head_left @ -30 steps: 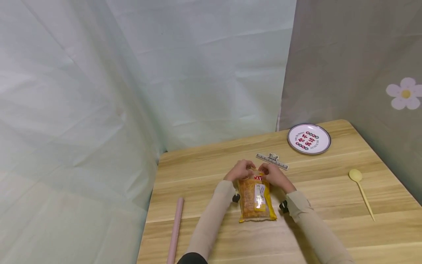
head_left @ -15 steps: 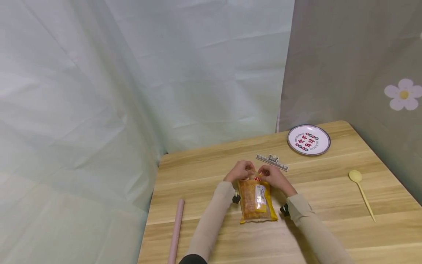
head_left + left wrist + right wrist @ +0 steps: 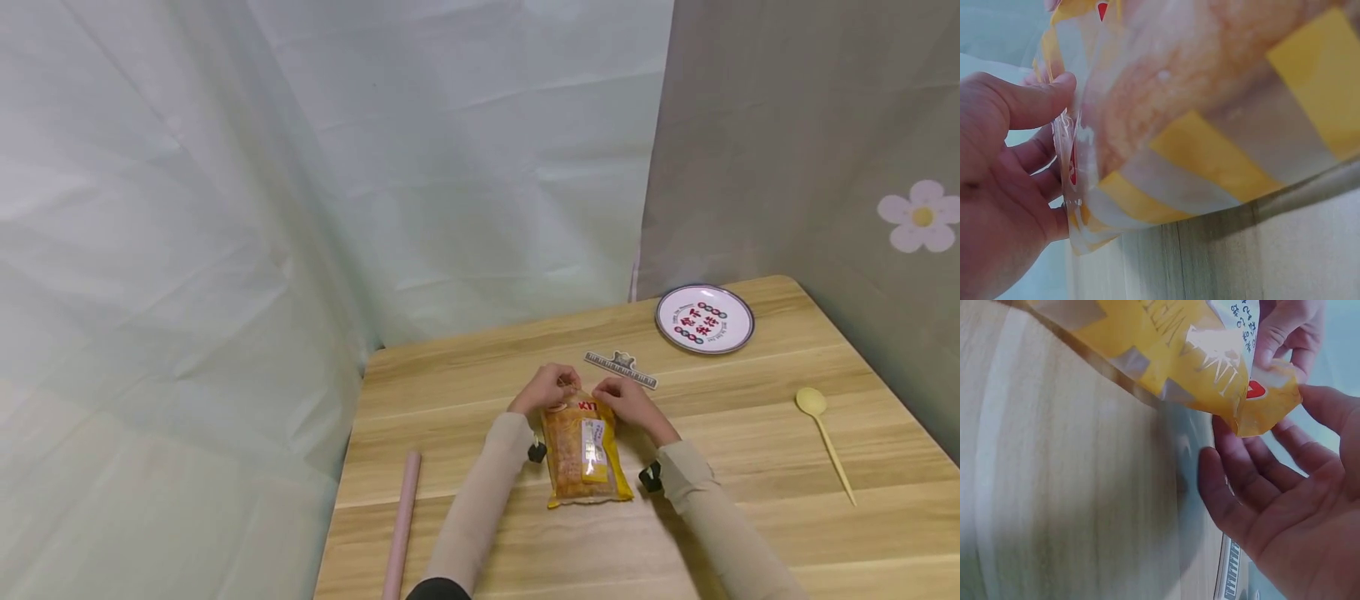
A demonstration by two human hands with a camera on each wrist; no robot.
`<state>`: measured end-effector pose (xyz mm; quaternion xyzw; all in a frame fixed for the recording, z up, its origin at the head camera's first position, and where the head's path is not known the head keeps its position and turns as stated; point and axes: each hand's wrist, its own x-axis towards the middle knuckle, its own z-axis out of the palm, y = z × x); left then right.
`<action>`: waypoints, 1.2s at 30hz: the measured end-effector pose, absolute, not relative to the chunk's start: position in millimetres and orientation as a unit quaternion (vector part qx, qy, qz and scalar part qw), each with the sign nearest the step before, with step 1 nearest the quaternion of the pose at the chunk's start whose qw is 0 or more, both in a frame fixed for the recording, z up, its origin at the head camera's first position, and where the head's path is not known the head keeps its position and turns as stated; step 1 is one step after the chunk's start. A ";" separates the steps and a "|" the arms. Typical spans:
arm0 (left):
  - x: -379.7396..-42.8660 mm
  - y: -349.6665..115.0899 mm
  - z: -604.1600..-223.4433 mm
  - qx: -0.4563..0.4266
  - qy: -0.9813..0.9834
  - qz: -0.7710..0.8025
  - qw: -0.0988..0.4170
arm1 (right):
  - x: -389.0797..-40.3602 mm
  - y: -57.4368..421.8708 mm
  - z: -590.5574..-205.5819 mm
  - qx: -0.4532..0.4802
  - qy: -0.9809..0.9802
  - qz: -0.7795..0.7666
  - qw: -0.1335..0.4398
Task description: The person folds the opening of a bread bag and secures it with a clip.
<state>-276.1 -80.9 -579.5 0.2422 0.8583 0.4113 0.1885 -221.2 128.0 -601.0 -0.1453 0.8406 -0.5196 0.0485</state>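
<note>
Behind everything, toward twelve o'clock, a pale curtain (image 3: 480, 167). In front, a wood-grain table (image 3: 735, 467). Reaching over it, a left sleeve (image 3: 480, 500) from eight o'clock and a right sleeve (image 3: 720, 521) from four, flanking a clear-and-yellow bag (image 3: 576, 458) lying label up. By hours from there: a pink rod (image 3: 402, 521) at eight, just past the left sleeve; a round plate (image 3: 705, 319) between one and two, well apart; a yellow spoon (image 3: 827, 440) at three, beyond the right sleeve. At eleven, a left hand (image 3: 550, 388), pinching the bag's far end between thumb and fingers. Between one and two, a right hand (image 3: 630, 402), thumb and fingers narrowed on the far corner. At one, just beyond the right hand, closest in the way, a piano-key clip (image 3: 621, 367).
</note>
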 end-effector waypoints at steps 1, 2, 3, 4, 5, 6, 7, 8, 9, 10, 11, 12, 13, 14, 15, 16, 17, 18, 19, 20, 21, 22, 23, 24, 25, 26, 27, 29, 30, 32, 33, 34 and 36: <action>-275.9 -81.2 -579.7 0.242 0.858 0.412 0.188 | -220.8 128.1 -600.8 -0.142 0.838 -0.523 0.059; -275.6 -81.5 -580.0 0.243 0.858 0.413 0.187 | -220.5 128.3 -600.8 -0.140 0.837 -0.525 0.069; -275.4 -81.8 -580.0 0.245 0.858 0.413 0.184 | -220.3 128.3 -600.7 -0.137 0.836 -0.526 0.079; -275.0 -82.2 -579.9 0.246 0.857 0.415 0.181 | -219.9 128.6 -601.2 -0.141 0.834 -0.526 0.087; -274.8 -82.4 -580.0 0.247 0.857 0.415 0.178 | -219.4 128.9 -601.3 -0.147 0.830 -0.529 0.096; -274.3 -83.0 -579.5 0.248 0.856 0.418 0.175 | -218.8 129.0 -602.0 -0.154 0.826 -0.532 0.100; -273.8 -83.1 -579.1 0.248 0.856 0.420 0.172 | -218.1 129.0 -602.4 -0.160 0.825 -0.532 0.100; -273.4 -83.2 -579.2 0.249 0.855 0.423 0.168 | -217.1 128.8 -603.3 -0.165 0.825 -0.531 0.099; -272.9 -83.2 -579.3 0.249 0.854 0.425 0.166 | -216.2 128.6 -604.3 -0.170 0.824 -0.531 0.097; -272.7 -83.2 -579.4 0.247 0.854 0.427 0.164 | -215.3 128.0 -605.3 -0.172 0.824 -0.531 0.093; -272.7 -83.1 -579.7 0.246 0.855 0.426 0.163 | -214.4 127.1 -605.5 -0.171 0.825 -0.531 0.087; -272.4 -83.1 -579.6 0.244 0.855 0.427 0.163 | -213.9 126.3 -606.1 -0.169 0.829 -0.527 0.080; -272.6 -82.9 -579.8 0.244 0.856 0.426 0.161 | -213.7 125.4 -606.3 -0.167 0.834 -0.520 0.073; -272.7 -82.8 -579.9 0.243 0.857 0.425 0.161 | -214.1 124.7 -606.9 -0.167 0.839 -0.514 0.065; -272.7 -82.7 -579.4 0.242 0.857 0.426 0.161 | -214.6 124.1 -607.1 -0.169 0.844 -0.506 0.056; -273.0 -82.6 -579.1 0.242 0.857 0.425 0.161 | -215.1 123.6 -607.0 -0.172 0.850 -0.496 0.045; -273.1 -82.6 -578.2 0.242 0.857 0.425 0.160 | -215.7 123.3 -607.0 -0.175 0.856 -0.485 0.033; -273.3 -82.6 -577.2 0.242 0.857 0.426 0.159 | -216.2 123.2 -606.9 -0.179 0.861 -0.475 0.021; -273.3 -82.8 -576.1 0.243 0.858 0.424 0.155 | -216.7 123.1 -606.8 -0.182 0.865 -0.467 0.010; -273.3 -83.1 -574.9 0.243 0.858 0.425 0.154 | -217.1 123.1 -606.6 -0.184 0.869 -0.460 0.000; -273.4 -83.3 -574.1 0.243 0.859 0.424 0.152 | -217.1 123.3 -606.1 -0.186 0.872 -0.453 -0.008; -273.8 -83.5 -573.8 0.244 0.861 0.421 0.148 | -217.1 123.2 -606.0 -0.185 0.874 -0.450 -0.015; -274.0 -83.8 -573.3 0.244 0.861 0.421 0.147 | -217.0 123.2 -605.7 -0.184 0.875 -0.446 -0.020; -274.2 -84.1 -573.4 0.244 0.861 0.422 0.146 | -216.8 123.0 -605.5 -0.185 0.877 -0.444 -0.023; -274.5 -84.6 -573.6 0.245 0.861 0.421 0.144 | -216.8 122.6 -605.5 -0.184 0.878 -0.441 -0.027; -274.9 -84.9 -574.0 0.244 0.861 0.423 0.145 | -216.4 122.2 -605.3 -0.181 0.880 -0.437 -0.031; -275.4 -85.1 -574.7 0.245 0.861 0.422 0.144 | -215.9 121.8 -605.1 -0.178 0.883 -0.432 -0.034; -276.3 -85.6 -575.9 0.245 0.860 0.424 0.142 | -214.9 120.9 -604.7 -0.169 0.888 -0.425 -0.041; -276.9 -85.9 -576.5 0.244 0.860 0.426 0.140 | -214.5 120.5 -604.3 -0.165 0.889 -0.426 -0.043; -277.3 -86.4 -576.2 0.239 0.861 0.428 0.137 | -213.5 119.8 -603.1 -0.155 0.889 -0.428 -0.044; -277.4 -86.7 -575.9 0.236 0.861 0.430 0.136 | -212.8 119.4 -602.3 -0.151 0.888 -0.432 -0.043; -277.1 -86.8 -575.3 0.233 0.861 0.432 0.136 | -212.4 119.2 -601.5 -0.148 0.887 -0.436 -0.041; -276.3 -87.0 -573.8 0.226 0.860 0.437 0.137 | -210.9 118.9 -600.0 -0.141 0.882 -0.448 -0.036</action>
